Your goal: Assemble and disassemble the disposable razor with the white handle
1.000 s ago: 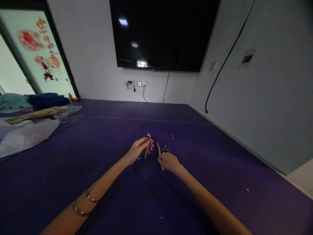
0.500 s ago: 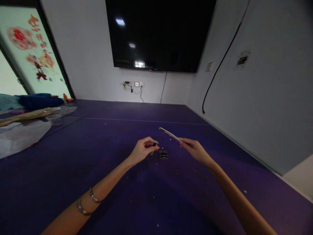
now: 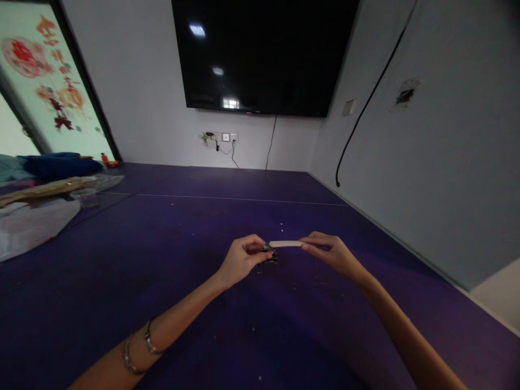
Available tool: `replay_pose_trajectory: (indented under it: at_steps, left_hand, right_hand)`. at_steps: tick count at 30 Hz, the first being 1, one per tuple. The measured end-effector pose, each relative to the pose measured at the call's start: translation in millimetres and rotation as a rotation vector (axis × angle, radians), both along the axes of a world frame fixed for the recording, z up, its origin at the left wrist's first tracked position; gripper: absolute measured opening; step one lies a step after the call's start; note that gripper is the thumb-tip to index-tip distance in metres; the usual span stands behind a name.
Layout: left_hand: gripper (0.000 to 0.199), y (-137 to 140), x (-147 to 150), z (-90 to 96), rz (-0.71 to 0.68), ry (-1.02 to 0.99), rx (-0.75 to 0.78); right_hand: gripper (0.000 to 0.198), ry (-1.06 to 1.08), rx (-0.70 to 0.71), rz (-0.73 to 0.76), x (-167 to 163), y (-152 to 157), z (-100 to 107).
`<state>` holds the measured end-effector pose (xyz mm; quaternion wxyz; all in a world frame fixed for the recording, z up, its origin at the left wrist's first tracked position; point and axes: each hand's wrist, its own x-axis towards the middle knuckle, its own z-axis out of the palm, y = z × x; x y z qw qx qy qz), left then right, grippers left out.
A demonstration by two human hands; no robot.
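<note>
My right hand (image 3: 333,254) grips a white toothbrush (image 3: 286,244) by its handle end, holding it almost level. The brush's head end points left and meets, or nearly meets, a small dark-and-silver part (image 3: 266,248) pinched in my left hand (image 3: 241,261). That part is mostly covered by my fingers, and its exact kind cannot be made out. Just below the part, a small dark blocky object (image 3: 273,260) lies on the purple surface (image 3: 244,325), partly hidden behind my left fingertips.
White plastic bags (image 3: 36,227) and folded blue cloth (image 3: 59,166) lie at the far left. A television (image 3: 264,54) hangs on the wall, above sockets with cables (image 3: 225,137). Small white specks dot the surface. A black cable (image 3: 361,111) hangs along the right wall.
My right hand has lowered the toothbrush from a raised slant to nearly level, bringing its head to the part. My left hand has moved slightly right, over the dark object.
</note>
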<state>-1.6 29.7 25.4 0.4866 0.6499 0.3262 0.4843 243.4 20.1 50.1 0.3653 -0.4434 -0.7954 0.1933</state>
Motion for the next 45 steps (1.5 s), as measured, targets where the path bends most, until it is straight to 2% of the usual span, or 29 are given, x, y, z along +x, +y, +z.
replay_pose_trajectory:
  at_steps: [4, 9, 14, 18, 23, 28, 33, 37, 42, 45]
  left_hand:
    - [0.013, -6.3, 1.8, 2.0, -0.026, -0.008, -0.028]
    - [0.012, -6.1, 0.2, 1.3, -0.019, 0.003, -0.021]
    - [0.011, -8.0, -1.4, 2.8, -0.046, 0.012, -0.029]
    - [0.012, -9.2, -1.4, 3.7, -0.022, 0.016, -0.016]
    - [0.012, -7.1, -3.8, 1.2, 0.007, 0.018, 0.005]
    - [0.010, -7.0, -6.1, 1.6, 0.025, 0.043, 0.022]
    - [0.012, -9.0, -6.2, 3.1, 0.054, 0.048, 0.037]
    - [0.011, -9.4, -7.2, 3.0, 0.037, 0.050, 0.036]
    - [0.012, -11.3, -8.7, 4.6, 0.037, 0.034, 0.031]
    - [0.012, -12.3, -8.9, 5.7, 0.034, 0.034, 0.018]
  right_hand:
    - [0.032, 0.013, 0.025, -0.049, 3.3, 0.7, 0.8]
    - [0.029, -0.011, -0.002, 0.023, 2.5, -1.5, 4.3]
    - [0.030, -0.011, 0.021, -0.037, 1.8, -3.1, 6.4]
    - [0.029, -0.017, 0.016, 0.035, -1.2, -7.0, 10.2]
    - [0.027, -0.020, 0.061, -0.040, -4.9, -9.4, 11.6]
    - [0.027, -0.035, 0.055, 0.011, -10.2, -13.3, 13.7]
    - [0.028, -0.020, 0.078, -0.047, -9.9, -11.6, 11.5]
    - [0.027, -0.032, 0.060, 0.016, -10.7, -11.2, 10.3]
    - [0.028, -0.032, 0.067, -0.056, -7.4, -10.8, 11.1]
    - [0.028, -0.018, 0.041, -0.023, -8.5, -13.4, 13.0]
